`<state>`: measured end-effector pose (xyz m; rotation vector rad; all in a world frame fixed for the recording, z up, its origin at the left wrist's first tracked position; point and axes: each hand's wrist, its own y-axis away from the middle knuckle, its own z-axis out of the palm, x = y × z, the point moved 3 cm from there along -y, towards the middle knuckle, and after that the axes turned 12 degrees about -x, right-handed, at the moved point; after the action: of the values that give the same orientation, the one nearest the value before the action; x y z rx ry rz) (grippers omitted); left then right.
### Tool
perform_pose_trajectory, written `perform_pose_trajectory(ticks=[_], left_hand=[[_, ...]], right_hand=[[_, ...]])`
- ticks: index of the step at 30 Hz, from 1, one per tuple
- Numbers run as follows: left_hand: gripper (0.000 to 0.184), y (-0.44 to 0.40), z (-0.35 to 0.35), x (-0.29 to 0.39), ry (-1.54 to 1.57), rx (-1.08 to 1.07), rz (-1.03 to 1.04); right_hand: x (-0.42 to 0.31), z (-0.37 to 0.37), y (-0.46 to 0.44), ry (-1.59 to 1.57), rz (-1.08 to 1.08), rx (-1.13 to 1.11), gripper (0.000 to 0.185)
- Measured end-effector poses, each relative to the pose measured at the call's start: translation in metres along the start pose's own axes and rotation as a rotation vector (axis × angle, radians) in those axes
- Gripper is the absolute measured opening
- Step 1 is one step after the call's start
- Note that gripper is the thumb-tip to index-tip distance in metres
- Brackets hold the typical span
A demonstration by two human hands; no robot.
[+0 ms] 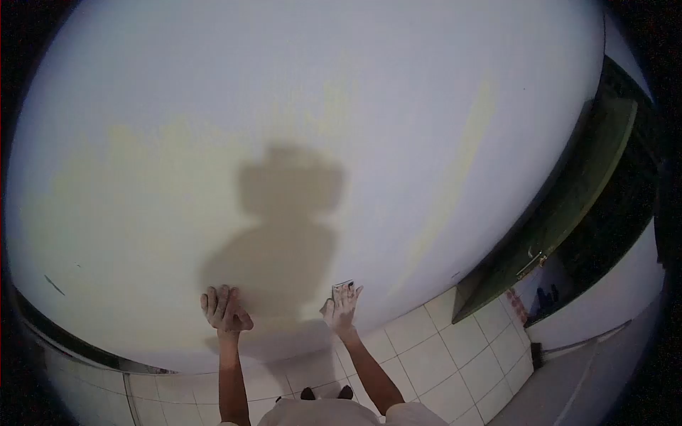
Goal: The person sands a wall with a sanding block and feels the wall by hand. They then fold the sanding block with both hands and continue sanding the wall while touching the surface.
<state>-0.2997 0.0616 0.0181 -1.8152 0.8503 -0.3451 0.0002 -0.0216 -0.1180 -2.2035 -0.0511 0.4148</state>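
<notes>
My left hand (226,309) is raised before the lower part of a wall (426,106), its fingers loosely bent and apart, with nothing seen in it. Whitish dust coats the fingers. My right hand (342,309), dusty too, is closed on a small flat rectangular piece (344,285) with a pale face and a dark mark; its exact kind cannot be made out. That piece is up against or very near the wall. Pale yellow patches (128,184) show on the white wall, and my shadow (284,192) falls between and above the hands.
On the right a dark green door (547,213) with a metal latch (531,263) stands ajar beside a doorway. Light square tiles (433,348) cover the floor. My dark shoe tips (345,392) show below, close to the wall's foot.
</notes>
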Motion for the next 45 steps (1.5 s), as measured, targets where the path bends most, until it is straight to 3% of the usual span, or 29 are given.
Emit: perform_pose_trajectory(ticks=[4, 7, 9, 18, 22, 28, 29, 30, 34, 42, 45], left_hand=[[0.046, 0.000, 0.000, 0.002, -0.020, -0.009, -0.005], [0.046, -0.003, -0.001, 0.002, -0.024, 0.015, 0.013], [0.046, -0.010, -0.003, 0.006, -0.021, 0.016, 0.013], [0.050, -0.015, -0.007, 0.011, 0.058, 0.089, -0.045], [0.050, -0.015, -0.007, 0.006, 0.065, 0.094, -0.042], [0.051, -0.018, -0.003, 0.011, 0.043, 0.094, -0.033], [0.051, -0.020, -0.003, 0.011, 0.047, 0.094, -0.029], [0.051, -0.018, -0.002, 0.010, 0.048, 0.096, -0.026], [0.051, -0.014, 0.000, 0.006, 0.011, 0.087, -0.027], [0.049, -0.016, -0.005, 0.007, 0.040, 0.065, -0.027], [0.049, -0.015, -0.006, 0.006, 0.027, 0.036, -0.030]], right_hand=[[-0.004, 0.002, -0.012, -0.080, 0.028, 0.020, 0.079], [-0.007, -0.027, -0.064, 0.092, -0.036, 0.094, 0.085], [-0.017, -0.065, -0.122, 0.034, -0.074, 0.217, 0.083], [-0.105, -0.279, -0.393, 0.232, -0.164, 0.256, 0.084], [-0.111, -0.286, -0.404, 0.278, -0.191, 0.265, 0.084], [-0.096, -0.271, -0.366, 0.223, -0.192, 0.224, 0.086], [-0.093, -0.262, -0.349, 0.198, -0.167, 0.189, 0.078], [-0.088, -0.249, -0.328, 0.174, -0.143, 0.154, 0.074], [-0.059, -0.174, -0.219, 0.094, -0.029, 0.032, 0.083], [-0.019, -0.005, 0.044, -0.033, 0.234, -0.312, 0.061], [-0.013, 0.018, 0.064, -0.061, 0.245, -0.309, 0.063]])
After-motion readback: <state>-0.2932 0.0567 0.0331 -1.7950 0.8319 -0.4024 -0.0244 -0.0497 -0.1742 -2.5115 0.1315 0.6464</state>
